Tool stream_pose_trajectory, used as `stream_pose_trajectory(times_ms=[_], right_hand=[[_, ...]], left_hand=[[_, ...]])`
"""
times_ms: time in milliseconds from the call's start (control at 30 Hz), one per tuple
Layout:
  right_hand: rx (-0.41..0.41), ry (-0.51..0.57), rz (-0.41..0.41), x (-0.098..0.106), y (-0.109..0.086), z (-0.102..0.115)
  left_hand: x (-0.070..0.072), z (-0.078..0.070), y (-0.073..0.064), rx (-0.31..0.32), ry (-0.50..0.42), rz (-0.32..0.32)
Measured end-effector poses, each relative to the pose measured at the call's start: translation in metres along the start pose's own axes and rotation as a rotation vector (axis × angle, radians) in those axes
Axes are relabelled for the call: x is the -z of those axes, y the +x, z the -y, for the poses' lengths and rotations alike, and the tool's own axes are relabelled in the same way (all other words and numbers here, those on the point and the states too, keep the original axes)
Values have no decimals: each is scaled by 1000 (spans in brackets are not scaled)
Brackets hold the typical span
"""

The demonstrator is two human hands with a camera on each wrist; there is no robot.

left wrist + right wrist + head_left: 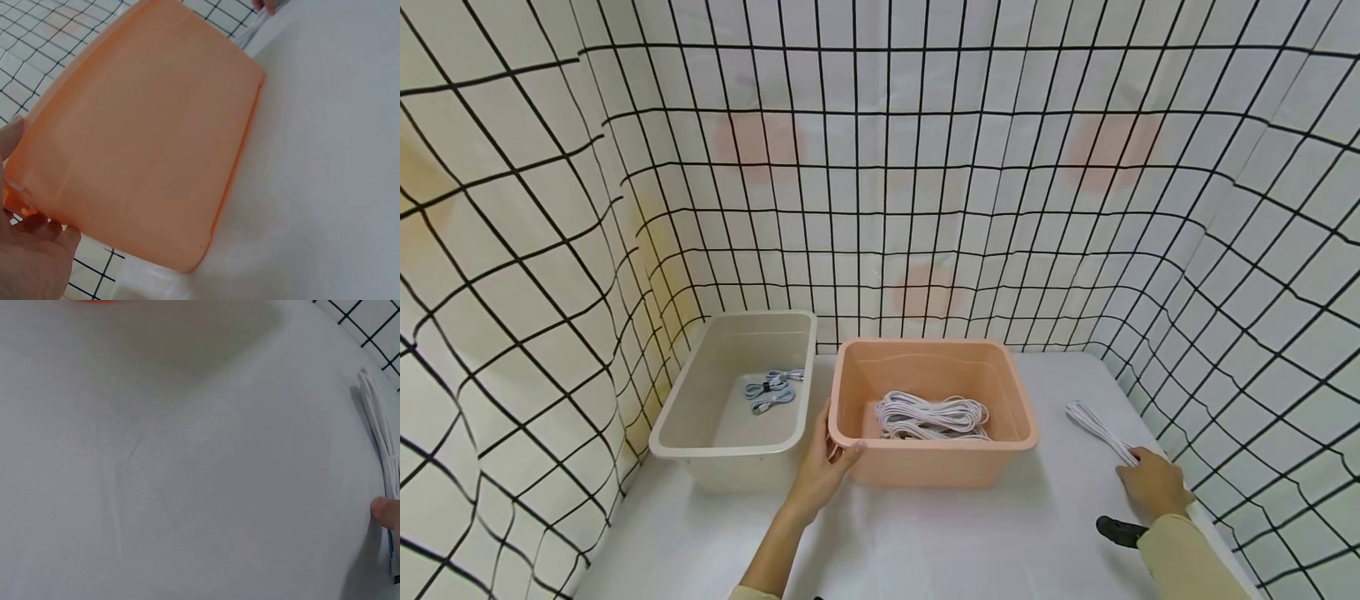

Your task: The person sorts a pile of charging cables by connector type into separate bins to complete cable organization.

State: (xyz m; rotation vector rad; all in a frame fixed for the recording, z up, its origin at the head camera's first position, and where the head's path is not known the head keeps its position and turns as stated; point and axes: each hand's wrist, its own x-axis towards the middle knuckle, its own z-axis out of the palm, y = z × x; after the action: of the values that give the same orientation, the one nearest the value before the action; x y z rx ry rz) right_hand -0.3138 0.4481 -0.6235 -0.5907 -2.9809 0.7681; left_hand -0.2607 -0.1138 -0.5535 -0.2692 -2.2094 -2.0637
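Observation:
My left hand (820,471) grips the near left corner of a peach plastic bin (936,467), thumb on the rim and fingers against the side wall. In the left wrist view that bin (144,131) fills the middle. Inside it lie coiled white cables (932,415). At the far right of the table, my right hand (1153,483) pinches the near end of a bundled white cable (1097,429). The right wrist view shows the thumb (386,512) against this bundle (377,419); the other fingers are out of that view.
A cream bin (730,454) stands left of the peach one, with several bundled grey-blue cables (769,389) in it. Black grid netting (887,208) closes off the back and both sides. White cloth (940,542) covers the table.

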Motion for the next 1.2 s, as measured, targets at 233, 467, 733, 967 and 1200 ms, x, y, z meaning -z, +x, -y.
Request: stream_pose_trajectory(times_ms=[233, 467, 733, 967, 1200], right_hand=[[-39, -11, -52, 1, -4, -1], [7, 53, -92, 1, -5, -4], [15, 164, -130, 3, -2, 9], [15, 209, -121, 18, 1, 20], [71, 211, -175, 33, 0, 28]], left_hand=[[-2, 0, 0, -10, -3, 18], [-1, -2, -1, 1, -11, 13], [-2, -4, -2, 17, -7, 5], [-1, -5, -2, 26, -1, 5], [0, -5, -1, 14, -11, 11]])
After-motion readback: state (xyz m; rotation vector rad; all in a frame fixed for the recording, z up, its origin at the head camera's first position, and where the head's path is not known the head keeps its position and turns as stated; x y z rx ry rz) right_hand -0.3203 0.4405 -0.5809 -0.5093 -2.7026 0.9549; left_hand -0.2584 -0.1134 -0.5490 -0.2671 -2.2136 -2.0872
